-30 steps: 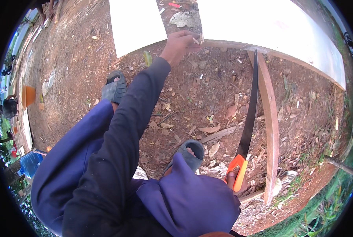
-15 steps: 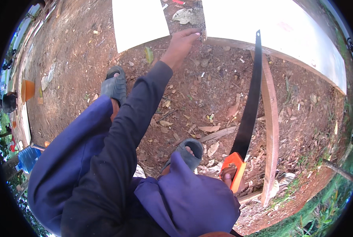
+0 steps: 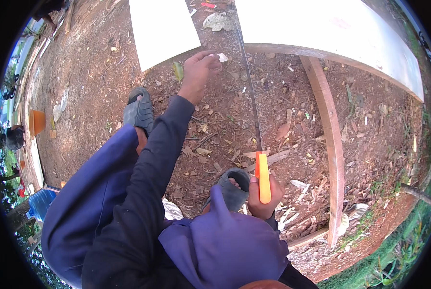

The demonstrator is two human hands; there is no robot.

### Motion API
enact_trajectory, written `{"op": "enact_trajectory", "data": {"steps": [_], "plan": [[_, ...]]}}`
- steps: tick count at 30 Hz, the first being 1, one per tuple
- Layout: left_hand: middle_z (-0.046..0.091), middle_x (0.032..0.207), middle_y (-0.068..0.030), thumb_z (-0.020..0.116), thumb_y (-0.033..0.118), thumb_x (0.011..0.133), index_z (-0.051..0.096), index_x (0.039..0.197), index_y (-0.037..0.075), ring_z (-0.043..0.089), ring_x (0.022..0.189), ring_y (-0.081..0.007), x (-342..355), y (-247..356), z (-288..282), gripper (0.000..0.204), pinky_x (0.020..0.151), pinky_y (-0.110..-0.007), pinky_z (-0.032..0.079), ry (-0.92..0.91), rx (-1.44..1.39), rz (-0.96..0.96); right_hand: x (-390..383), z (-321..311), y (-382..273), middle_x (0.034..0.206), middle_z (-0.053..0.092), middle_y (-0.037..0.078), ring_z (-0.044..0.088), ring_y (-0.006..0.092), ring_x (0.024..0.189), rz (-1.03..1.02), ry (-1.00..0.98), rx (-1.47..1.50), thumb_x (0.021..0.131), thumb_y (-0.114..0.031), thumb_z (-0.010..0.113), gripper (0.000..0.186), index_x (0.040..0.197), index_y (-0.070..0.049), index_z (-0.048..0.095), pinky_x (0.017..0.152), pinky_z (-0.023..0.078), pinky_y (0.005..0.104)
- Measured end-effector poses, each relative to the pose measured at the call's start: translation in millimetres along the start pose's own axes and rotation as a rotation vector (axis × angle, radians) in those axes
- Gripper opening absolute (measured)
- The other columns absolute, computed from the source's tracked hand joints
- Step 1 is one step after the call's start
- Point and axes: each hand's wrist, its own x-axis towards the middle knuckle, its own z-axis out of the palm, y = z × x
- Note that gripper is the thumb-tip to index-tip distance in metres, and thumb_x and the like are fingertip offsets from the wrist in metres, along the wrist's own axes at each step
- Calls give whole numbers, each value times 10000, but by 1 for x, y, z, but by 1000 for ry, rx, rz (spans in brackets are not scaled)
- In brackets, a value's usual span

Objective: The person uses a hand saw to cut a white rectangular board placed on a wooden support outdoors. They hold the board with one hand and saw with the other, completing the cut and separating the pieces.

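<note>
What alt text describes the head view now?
Right grip holds an orange-handled handsaw, its blade extending to the left edge of a large white panel. Left grip is left of the blade, a small pale chip at its fingertips, possibly held.

Saw handle: bright orange, yellower on the face turned up; blade dark grey. Small chip: white. Left-hand board plain white; larger board also white, faint pink smudge, brown wood along its near edge. Timber pinkish tan. Ground reddish brown, flecked with pale bits; green grass at its lower right edge, orange bucket toward its left edge. Trousers purple-blue, sleeve near-black, sandals dark grey, ridged.
</note>
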Motion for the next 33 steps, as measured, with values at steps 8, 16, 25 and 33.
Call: {"op": "enact_trajectory", "data": {"steps": [8,16,25,33], "plan": [[726,1130,-105,613,147,1004,653,1265,-39,708,987,-198,-7,-6,1,323,823,-312,564,6,-1,-1,-17,13,3,572,592,114,592,258,455,-11,66,-8,841,-69,705,152,749,-20,594,474,461,368],[671,1296,-161,585,202,1016,619,1355,-52,643,1157,-233,-18,-2,17,425,944,-362,524,-98,0,78,-37,23,13,573,590,120,593,286,474,93,108,8,834,-96,710,163,750,-24,590,483,442,399],[182,1692,-207,198,504,1107,207,1614,-6,76,1589,-334,-13,21,45,719,1287,-482,103,-345,133,-30,-17,30,3,641,565,78,515,166,551,109,68,59,917,-88,672,126,877,25,633,530,384,351],[302,1653,-204,85,540,1093,363,1564,-1,156,1579,-322,-7,19,40,769,1270,-514,132,-285,110,47,-14,5,-9,664,624,98,600,220,560,308,111,116,896,-131,743,172,862,-11,625,549,453,343]]}}
